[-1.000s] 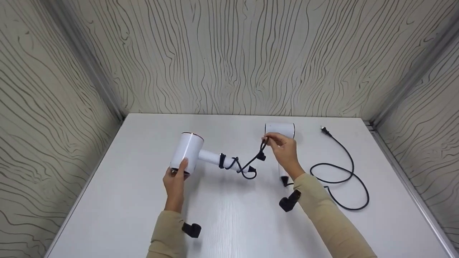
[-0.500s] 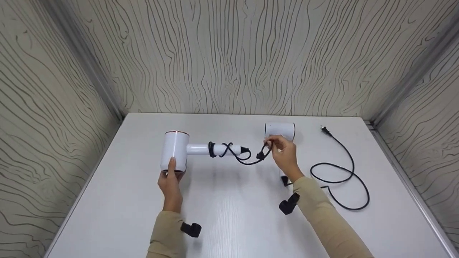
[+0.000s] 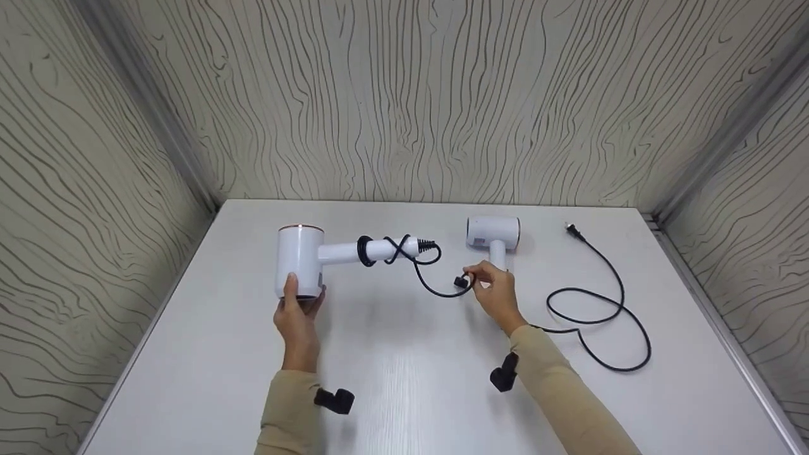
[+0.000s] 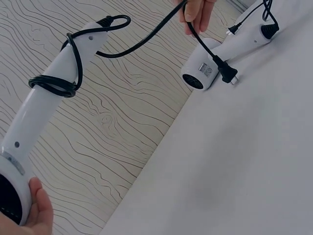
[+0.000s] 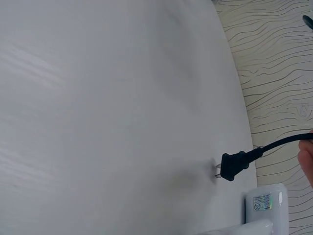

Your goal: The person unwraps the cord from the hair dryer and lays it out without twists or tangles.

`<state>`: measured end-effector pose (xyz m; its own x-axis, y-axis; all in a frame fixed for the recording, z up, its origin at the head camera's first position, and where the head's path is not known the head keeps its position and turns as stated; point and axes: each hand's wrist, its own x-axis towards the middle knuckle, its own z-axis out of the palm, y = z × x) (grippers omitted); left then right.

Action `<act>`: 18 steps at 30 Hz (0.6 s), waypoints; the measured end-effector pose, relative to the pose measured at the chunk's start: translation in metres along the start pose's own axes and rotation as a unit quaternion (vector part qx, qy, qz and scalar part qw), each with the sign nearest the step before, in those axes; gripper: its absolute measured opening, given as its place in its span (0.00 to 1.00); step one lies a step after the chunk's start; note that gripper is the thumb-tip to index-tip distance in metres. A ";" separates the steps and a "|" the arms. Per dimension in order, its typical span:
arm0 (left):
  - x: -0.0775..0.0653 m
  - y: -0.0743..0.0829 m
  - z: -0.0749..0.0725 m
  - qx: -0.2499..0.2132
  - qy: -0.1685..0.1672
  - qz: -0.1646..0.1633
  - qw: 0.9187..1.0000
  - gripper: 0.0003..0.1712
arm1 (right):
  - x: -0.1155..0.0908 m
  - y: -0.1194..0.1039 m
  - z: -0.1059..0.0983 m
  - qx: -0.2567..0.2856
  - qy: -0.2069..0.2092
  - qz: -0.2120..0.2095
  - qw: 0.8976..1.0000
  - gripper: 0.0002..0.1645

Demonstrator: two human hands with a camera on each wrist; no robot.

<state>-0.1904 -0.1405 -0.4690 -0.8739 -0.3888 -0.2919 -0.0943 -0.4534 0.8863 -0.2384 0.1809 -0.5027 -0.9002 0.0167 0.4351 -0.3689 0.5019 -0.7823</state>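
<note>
My left hand (image 3: 298, 325) grips a white hair dryer (image 3: 300, 256) by the barrel, thumb in front and fingers behind. The dryer is held above the table with its handle pointing right. A black cord (image 4: 56, 84) is wound round that handle and crosses itself near the end. From there the cord runs across to my right hand (image 3: 496, 294), which pinches it close to the plug. The two-pin plug (image 5: 234, 165) hangs free below the fingers. Behind my right hand lies a second white hair dryer (image 3: 493, 232), its handle partly hidden by the hand.
The second dryer's cord (image 3: 622, 302) lies in loose loops on the right of the white table (image 3: 392, 392). Its plug (image 3: 574, 232) points to the back. Wood-patterned panels (image 3: 404, 101) stand behind and at both sides.
The held dryer has swung from tilted to nearly level and moved left. My right hand has come down and nearer, still pinching the cord, so more of the second dryer shows.
</note>
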 end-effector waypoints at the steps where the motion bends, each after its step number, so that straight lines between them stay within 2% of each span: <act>1: 0.000 0.000 0.000 -0.004 -0.002 0.000 1.000 0.41 | -0.001 0.001 0.002 -0.004 0.001 -0.005 1.000 0.09; 7: -0.002 0.002 0.000 -0.028 -0.016 0.003 0.999 0.41 | -0.009 0.009 0.013 -0.007 -0.013 -0.023 1.000 0.10; 14: -0.005 0.007 0.004 -0.067 -0.032 0.005 0.997 0.38 | -0.019 0.017 0.028 -0.010 -0.056 0.023 0.998 0.12; 18: -0.008 0.010 0.008 -0.085 -0.039 0.002 0.996 0.36 | -0.022 0.020 0.037 -0.024 -0.089 0.040 0.995 0.09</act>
<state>-0.1883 -0.1360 -0.4548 -0.9088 -0.3305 -0.2546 -0.0147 -0.5844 0.8113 -0.2345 0.1583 -0.5445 -0.9545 -0.0942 0.2831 -0.2873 0.5459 -0.7871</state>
